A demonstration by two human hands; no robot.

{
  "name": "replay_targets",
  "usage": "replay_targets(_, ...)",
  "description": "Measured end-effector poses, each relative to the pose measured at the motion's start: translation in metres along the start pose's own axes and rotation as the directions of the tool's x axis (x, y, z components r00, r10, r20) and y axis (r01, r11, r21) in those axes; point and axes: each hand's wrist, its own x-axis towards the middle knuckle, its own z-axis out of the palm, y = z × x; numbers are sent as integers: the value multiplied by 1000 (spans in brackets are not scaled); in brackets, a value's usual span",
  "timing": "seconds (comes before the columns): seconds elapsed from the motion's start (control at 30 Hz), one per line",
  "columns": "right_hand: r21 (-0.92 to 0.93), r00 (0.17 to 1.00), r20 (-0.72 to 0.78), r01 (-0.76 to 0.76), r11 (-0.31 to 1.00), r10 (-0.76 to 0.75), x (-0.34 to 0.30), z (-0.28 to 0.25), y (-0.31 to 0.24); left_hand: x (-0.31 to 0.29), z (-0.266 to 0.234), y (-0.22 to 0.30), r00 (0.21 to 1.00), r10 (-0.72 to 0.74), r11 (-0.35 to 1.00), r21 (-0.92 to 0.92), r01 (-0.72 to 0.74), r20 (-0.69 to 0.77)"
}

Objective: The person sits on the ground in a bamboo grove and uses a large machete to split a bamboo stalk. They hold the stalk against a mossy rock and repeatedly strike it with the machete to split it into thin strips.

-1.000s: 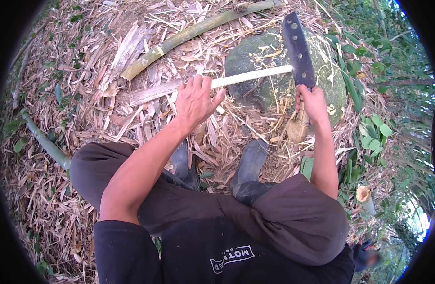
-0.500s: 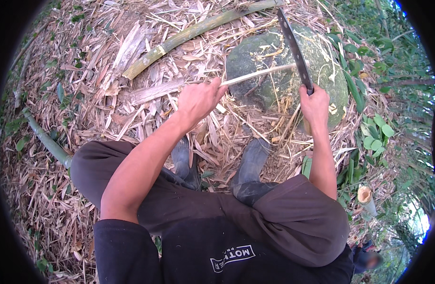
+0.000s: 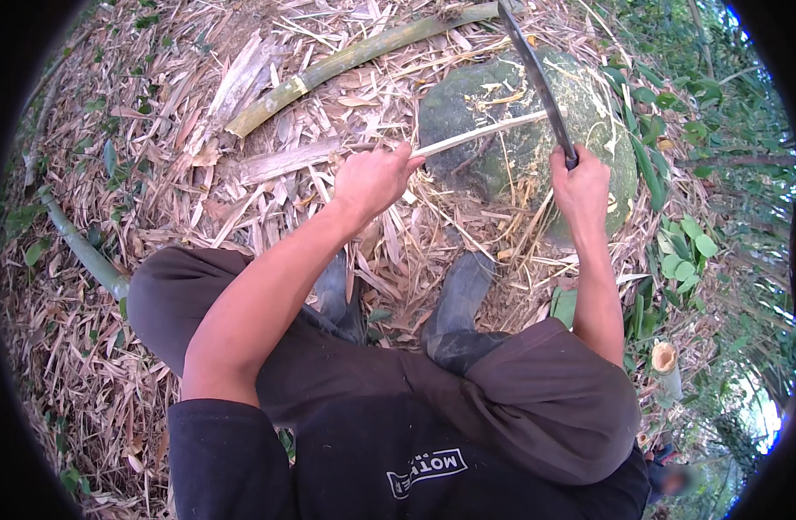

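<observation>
My left hand (image 3: pixel 372 181) is closed round one end of a pale, thin split strip of wood, perhaps bamboo (image 3: pixel 480 133). The strip slants up to the right across a mossy boulder (image 3: pixel 454 108). In my right hand (image 3: pixel 581 184) is the dark handle of a machete (image 3: pixel 538 76), its long blade pointing up and away to the left. The blade crosses the strip near its far end; whether the two touch I cannot tell. Yellowish shavings are scattered over the boulder.
A green bamboo pole (image 3: pixel 354 59) lies beyond my left hand, another (image 3: pixel 86 251) by my left knee. Dry leaves and wood chips cover the ground round my boots (image 3: pixel 460 295). Green plants (image 3: pixel 688 247) grow at the right, near a cut bamboo end (image 3: pixel 665 357). Another person (image 3: pixel 666 477) shows at lower right.
The machete's blade has turned to show more of its edge, and my right hand has shifted slightly right and nearer. My left hand and the strip have moved a little to the right.
</observation>
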Motion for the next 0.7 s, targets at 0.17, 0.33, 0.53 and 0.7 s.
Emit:
replay_targets(0.17, -122, 998, 31, 57, 991, -53, 9, 15, 17, -2, -4, 7, 995, -28, 1000, -6, 29, 96)
replay_targets(0.33, -116, 994, 16, 110, 987, -109, 5, 0, 7, -4, 2, 5, 998, 17, 1000, -1, -17, 64)
replay_targets(0.53, 158, 869, -291, 455, 876, -399, -14, -14, -32, -6, 7, 0, 1000, 26, 1000, 16, -26, 18)
replay_targets(0.7, -370, 982, 78, 189, 909, -173, 21, 25, 27, -10, 3, 11, 999, 46, 999, 16, -46, -18)
